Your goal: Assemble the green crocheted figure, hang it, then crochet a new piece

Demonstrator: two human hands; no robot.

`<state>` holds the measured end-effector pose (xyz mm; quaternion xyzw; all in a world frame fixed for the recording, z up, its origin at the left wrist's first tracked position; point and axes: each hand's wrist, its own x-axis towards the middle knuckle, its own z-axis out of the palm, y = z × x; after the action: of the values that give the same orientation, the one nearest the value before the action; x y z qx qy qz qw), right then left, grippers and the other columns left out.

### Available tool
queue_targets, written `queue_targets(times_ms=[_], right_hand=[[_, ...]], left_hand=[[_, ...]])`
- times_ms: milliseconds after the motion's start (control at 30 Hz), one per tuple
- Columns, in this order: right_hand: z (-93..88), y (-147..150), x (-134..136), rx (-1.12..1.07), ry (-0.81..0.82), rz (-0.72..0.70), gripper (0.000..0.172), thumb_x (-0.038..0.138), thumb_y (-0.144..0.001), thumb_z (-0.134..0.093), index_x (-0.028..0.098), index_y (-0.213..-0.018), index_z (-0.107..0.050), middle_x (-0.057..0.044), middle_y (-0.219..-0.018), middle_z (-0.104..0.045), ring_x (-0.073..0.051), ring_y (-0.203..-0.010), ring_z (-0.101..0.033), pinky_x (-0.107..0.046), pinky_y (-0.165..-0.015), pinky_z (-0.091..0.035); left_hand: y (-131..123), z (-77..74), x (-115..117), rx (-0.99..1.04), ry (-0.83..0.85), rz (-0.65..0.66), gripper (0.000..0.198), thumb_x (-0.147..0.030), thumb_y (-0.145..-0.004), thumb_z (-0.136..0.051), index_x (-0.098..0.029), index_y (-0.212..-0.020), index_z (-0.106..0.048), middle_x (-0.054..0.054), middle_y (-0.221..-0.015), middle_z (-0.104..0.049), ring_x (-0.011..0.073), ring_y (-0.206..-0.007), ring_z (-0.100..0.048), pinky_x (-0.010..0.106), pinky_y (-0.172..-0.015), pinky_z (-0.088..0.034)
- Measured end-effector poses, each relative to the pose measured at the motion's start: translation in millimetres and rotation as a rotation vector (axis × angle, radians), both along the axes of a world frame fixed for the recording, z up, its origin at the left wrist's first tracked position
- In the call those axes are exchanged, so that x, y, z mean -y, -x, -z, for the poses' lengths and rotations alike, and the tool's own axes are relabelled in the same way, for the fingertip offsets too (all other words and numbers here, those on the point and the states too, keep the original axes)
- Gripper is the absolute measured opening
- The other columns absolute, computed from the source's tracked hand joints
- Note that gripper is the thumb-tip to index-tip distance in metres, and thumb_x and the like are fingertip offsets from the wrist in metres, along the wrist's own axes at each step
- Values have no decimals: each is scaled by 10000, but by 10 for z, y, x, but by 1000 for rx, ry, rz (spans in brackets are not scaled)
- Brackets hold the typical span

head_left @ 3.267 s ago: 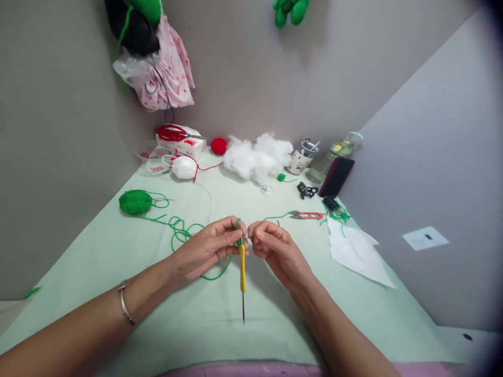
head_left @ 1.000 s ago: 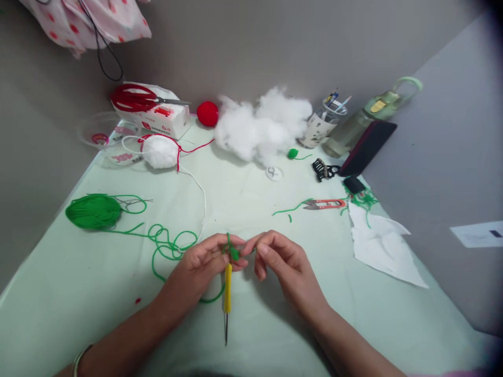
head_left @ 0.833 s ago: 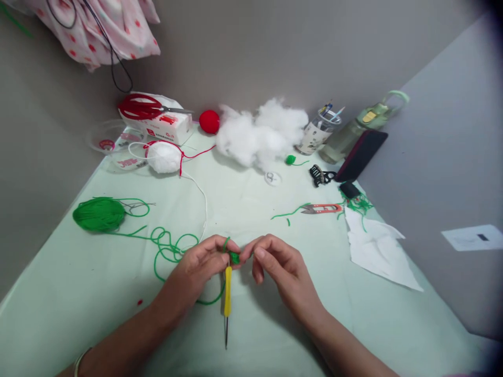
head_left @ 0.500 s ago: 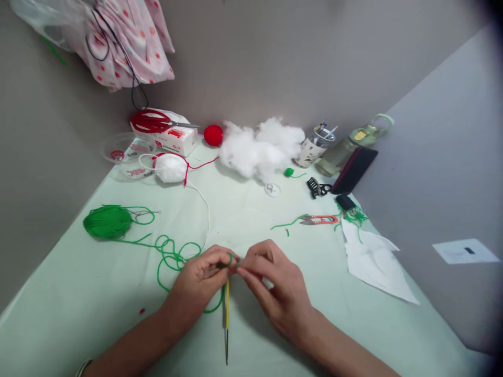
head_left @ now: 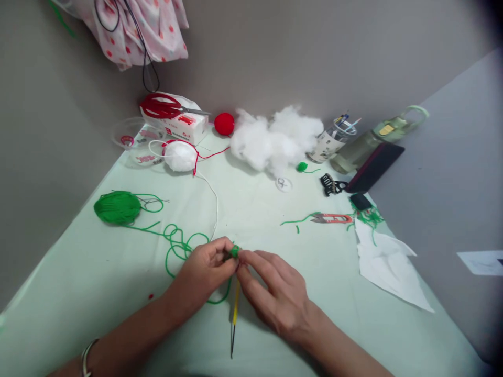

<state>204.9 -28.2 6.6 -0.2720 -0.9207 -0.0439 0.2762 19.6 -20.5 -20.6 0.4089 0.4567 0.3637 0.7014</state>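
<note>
Between thumb and fingers, my left hand point(head_left: 210, 264) pinches a small piece of green crochet point(head_left: 234, 251). My right hand point(head_left: 277, 290) is closed too, thumb and index finger meeting at the right side of that same piece. Fingertips partly cover it. Beneath the hands, a crochet hook point(head_left: 236, 309) with a yellow grip points toward the front edge; its upper end is hidden. Loose green yarn point(head_left: 176, 243) loops out from under my left hand to the green yarn ball point(head_left: 118, 207) at the left.
White stuffing point(head_left: 271, 141) lies at the back, beside a red yarn ball point(head_left: 224, 124) and a white yarn ball point(head_left: 179, 156). Red scissors point(head_left: 165, 106) rest on a tissue pack point(head_left: 184, 125). Orange thread snips point(head_left: 332, 218) and torn paper point(head_left: 389, 262) lie at right.
The view has shifted, so everything on the table sits a little differently in frame. The green piece shows more between my fingertips, and my right fingers have drawn closer to my left.
</note>
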Motion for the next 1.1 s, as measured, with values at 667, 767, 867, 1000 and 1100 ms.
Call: queue_targets(times_ms=[667,767,867,1000,1100], right_hand=[[68,2,-86,-7,-24,-59,189,40,-939,-538,146,-847,-664,-124,-1016,-787,-227,-849,-689,-338,-720,-568],[79,13,-72,-90,124,13,156,39,-931,-558,169,-888,-634,-102,-935,-769,-193,-793,-678,-313,-701,-562],[106,23,-57,-253,401,75,142,63,-942,-551,192,-923,-606,-77,-911,-741,-170,-822,-675,-283,-718,-566],[140,29,-63,-394,609,120,131,88,-959,-558,203,-922,-606,-53,-877,-699,-151,-838,-664,-267,-740,-553],[159,27,-77,-415,590,157,110,99,-957,-580,195,-929,-626,-74,-939,-669,-150,-887,-656,-261,-767,-549]], left_hand=[[-14,11,22,-190,-158,-43,127,-251,-771,-615,-188,-698,-532,10,-980,-612,122,-794,-637,244,-763,-544],[-27,8,26,-210,-154,-91,157,-271,-768,-631,-187,-690,-523,16,-1016,-604,108,-765,-637,235,-733,-551],[-37,-15,29,-252,-167,-101,118,-270,-772,-624,-192,-724,-550,12,-961,-629,115,-738,-650,228,-683,-547],[-29,-18,34,-292,-197,-45,66,-262,-817,-608,-200,-797,-601,-12,-831,-667,130,-708,-677,229,-658,-540],[-13,6,34,-263,-211,0,104,-297,-865,-609,-203,-862,-652,-14,-805,-689,142,-745,-694,235,-684,-545]])
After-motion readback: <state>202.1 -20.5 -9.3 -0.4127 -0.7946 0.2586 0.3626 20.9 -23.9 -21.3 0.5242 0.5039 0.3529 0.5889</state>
